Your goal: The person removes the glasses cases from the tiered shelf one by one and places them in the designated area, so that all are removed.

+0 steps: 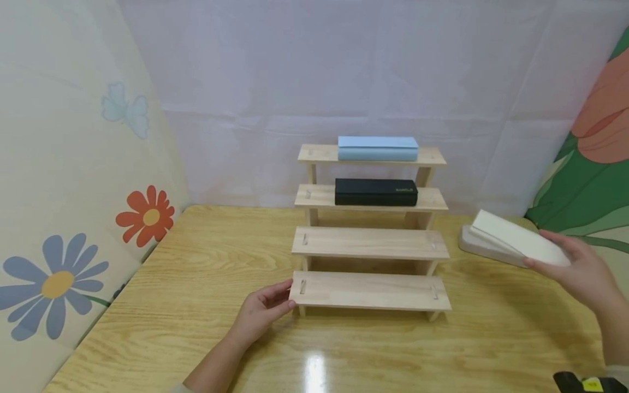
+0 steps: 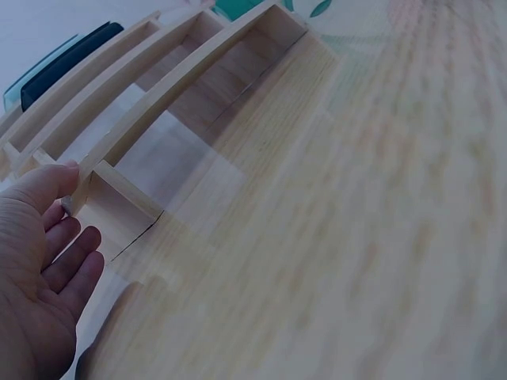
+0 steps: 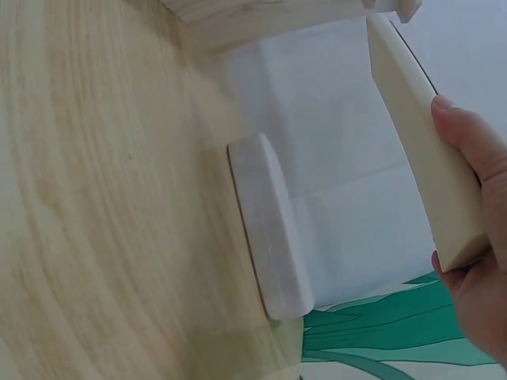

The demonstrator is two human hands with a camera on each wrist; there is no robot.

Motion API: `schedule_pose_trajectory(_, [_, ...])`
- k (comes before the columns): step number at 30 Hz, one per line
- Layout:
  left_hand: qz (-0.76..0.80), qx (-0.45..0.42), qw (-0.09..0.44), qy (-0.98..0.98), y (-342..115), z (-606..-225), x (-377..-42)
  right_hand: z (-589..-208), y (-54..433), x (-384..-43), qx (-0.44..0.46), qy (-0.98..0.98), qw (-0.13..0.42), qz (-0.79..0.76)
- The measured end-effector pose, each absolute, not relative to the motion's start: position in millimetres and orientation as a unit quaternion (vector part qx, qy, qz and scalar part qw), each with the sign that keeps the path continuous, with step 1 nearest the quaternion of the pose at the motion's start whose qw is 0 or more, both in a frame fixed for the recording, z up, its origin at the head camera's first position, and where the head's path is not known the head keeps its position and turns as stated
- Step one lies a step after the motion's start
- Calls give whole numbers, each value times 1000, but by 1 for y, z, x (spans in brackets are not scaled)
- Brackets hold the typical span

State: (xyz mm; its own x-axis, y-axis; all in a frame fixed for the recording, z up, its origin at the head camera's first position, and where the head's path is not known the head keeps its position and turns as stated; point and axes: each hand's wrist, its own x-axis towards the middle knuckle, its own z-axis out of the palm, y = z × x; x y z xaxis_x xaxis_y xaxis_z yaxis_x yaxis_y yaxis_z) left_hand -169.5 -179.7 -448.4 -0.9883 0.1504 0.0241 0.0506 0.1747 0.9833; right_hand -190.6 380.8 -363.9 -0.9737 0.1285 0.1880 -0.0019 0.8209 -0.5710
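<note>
A four-step wooden display stand point(image 1: 371, 243) stands on the table. My left hand point(image 1: 262, 311) pinches the left end of its lowest step, thumb on the edge; in the left wrist view the other fingers of that hand point(image 2: 47, 261) curl loosely below. On the right, my right hand point(image 1: 582, 267) grips a cream glasses case point(image 1: 521, 237) by its right end, raised above the table and tilted. Behind and below it lies a greyish-white rounded case point(image 3: 269, 229), partly hidden in the head view. A light blue glasses case point(image 1: 377, 149) rests on the top step, a black case point(image 1: 375, 192) on the second.
The wood-grain table point(image 1: 211, 251) runs back to a white cloth backdrop point(image 1: 270, 71). Side panels printed with flowers point(image 1: 64, 284) stand left and right. At the lower right corner a black strap with a yellow patch point(image 1: 592, 385) shows by the right wrist.
</note>
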Motion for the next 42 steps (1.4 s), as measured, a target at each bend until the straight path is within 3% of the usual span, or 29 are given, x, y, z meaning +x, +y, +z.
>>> schedule_pose_trajectory(16, [636, 65, 40, 768, -180, -449, -169, -399, 384, -192, -36, -947, 94, 306])
schedule_pose_trajectory(42, [640, 71, 38, 764, -181, -451, -170, -434, 380, -195, -38, -930, 23, 364])
